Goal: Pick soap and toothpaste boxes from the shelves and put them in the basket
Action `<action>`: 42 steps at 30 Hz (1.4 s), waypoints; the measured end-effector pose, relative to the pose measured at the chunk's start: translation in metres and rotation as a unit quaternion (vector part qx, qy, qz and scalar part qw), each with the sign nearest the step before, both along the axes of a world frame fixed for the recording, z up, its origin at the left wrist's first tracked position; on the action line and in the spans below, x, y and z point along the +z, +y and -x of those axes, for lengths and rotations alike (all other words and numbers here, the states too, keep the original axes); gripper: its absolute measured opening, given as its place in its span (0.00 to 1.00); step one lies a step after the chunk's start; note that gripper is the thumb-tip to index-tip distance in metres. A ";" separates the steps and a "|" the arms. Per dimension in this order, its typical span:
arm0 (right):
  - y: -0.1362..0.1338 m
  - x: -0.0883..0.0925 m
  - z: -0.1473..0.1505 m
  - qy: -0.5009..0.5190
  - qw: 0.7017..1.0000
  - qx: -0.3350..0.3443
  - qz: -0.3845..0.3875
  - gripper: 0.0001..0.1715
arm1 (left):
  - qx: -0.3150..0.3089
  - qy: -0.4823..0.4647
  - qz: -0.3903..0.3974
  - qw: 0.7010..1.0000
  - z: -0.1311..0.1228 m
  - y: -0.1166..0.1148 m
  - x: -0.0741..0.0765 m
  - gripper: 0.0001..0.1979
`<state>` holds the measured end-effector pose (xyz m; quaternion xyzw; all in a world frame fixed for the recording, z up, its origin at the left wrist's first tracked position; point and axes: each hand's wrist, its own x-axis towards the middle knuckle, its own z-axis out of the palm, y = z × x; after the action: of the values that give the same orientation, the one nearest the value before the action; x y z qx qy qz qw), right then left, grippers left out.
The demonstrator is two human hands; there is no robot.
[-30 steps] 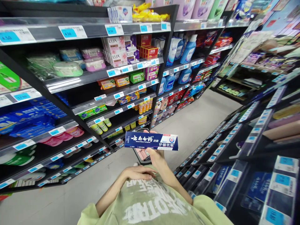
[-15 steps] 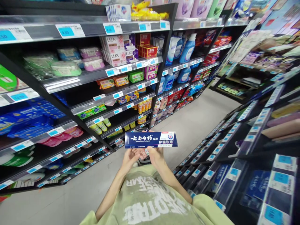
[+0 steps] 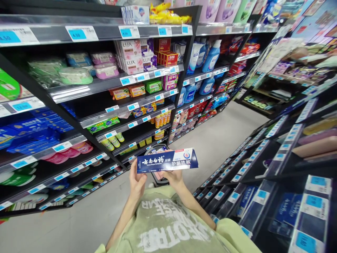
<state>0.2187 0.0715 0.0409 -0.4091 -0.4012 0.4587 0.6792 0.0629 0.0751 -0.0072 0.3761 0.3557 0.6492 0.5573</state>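
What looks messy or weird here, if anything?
Nothing looks spilled or broken. The yellow packets on the upper shelf look messy, heaped loosely beside neater white boxes, and the held toothpaste box tilts slightly.

Navy box [image 3: 167, 162], bold white lettering | pale green shirt [image 3: 155, 214], white print | price tags [image 3: 81, 34] popping blue on white | grey floor [image 3: 226, 126]
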 end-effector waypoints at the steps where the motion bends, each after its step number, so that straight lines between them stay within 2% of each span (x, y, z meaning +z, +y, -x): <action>1: 0.000 0.003 0.000 -0.009 1.000 -0.002 0.000 0.45 | 0.005 0.002 0.006 1.000 0.000 0.001 -0.002 0.40; 5: -0.001 0.010 0.002 -0.067 0.998 -0.017 0.005 0.40 | -0.006 0.019 0.026 0.999 -0.001 0.003 0.000 0.35; 9: -0.002 0.012 0.003 -0.160 0.984 -0.075 0.002 0.34 | -0.115 0.004 0.064 0.991 -0.004 0.003 0.009 0.26; 12: -0.003 0.015 0.002 -0.256 0.952 -0.155 -0.063 0.31 | -0.203 -0.056 0.091 0.973 -0.006 0.000 0.012 0.28; 15: -0.001 0.018 0.000 -0.359 0.902 -0.187 -0.149 0.30 | -0.258 -0.131 0.098 0.952 -0.007 -0.004 0.012 0.35; 17: 0.001 0.019 0.000 -0.401 0.884 -0.166 -0.174 0.30 | -0.289 -0.169 0.089 0.938 -0.007 -0.007 0.012 0.41; 19: 0.003 0.018 0.000 -0.426 0.879 -0.122 -0.177 0.30 | -0.313 -0.193 0.082 0.926 -0.008 -0.008 0.011 0.45; 22: 0.004 0.016 0.001 -0.462 0.867 -0.040 -0.181 0.30 | -0.329 -0.224 0.097 0.912 -0.009 -0.010 0.008 0.48; 25: 0.004 0.013 0.001 -0.509 0.843 0.014 -0.174 0.30 | -0.350 -0.270 0.130 0.888 -0.009 -0.013 0.003 0.50; 29: 0.006 0.009 0.000 -0.548 0.822 0.029 -0.155 0.30 | -0.367 -0.308 0.163 0.863 -0.007 -0.015 -0.003 0.49; 34: 0.007 0.007 -0.002 -0.549 0.823 0.045 -0.140 0.28 | -0.355 -0.328 0.176 0.857 -0.005 -0.014 -0.007 0.48; 39: 0.008 0.007 -0.003 -0.546 0.825 0.080 -0.127 0.32 | -0.338 -0.345 0.181 0.857 -0.002 -0.012 -0.009 0.48; 42: 0.008 0.005 -0.003 -0.539 0.829 0.076 -0.129 0.31 | -0.337 -0.339 0.178 0.860 0.000 -0.011 -0.010 0.47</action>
<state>0.2214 0.0794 0.0461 -0.4682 -0.7890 0.1596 0.3644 0.0633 0.0636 -0.0168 0.1238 0.1056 0.4353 0.8855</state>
